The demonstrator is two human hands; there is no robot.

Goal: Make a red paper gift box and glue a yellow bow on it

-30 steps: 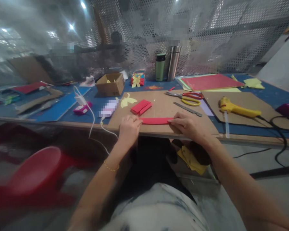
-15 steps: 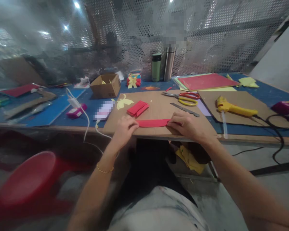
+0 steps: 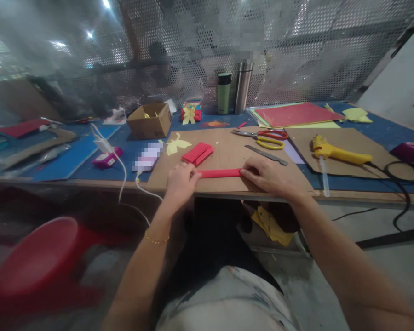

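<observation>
Fairly straight, narrow red strip (image 3: 221, 173)

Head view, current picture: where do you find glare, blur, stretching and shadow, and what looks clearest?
Head view: a bright light glares at upper left; head view: the red stool looks blurred and stretched; head view: a soft shadow darkens the cardboard beneath the right hand; head view: the scissors look fairly crisp.

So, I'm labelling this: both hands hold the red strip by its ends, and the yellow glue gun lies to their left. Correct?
Not quite: the yellow glue gun lies to their right, as the head view shows. The left hand and right hand do hold the red strip by its ends.
</observation>
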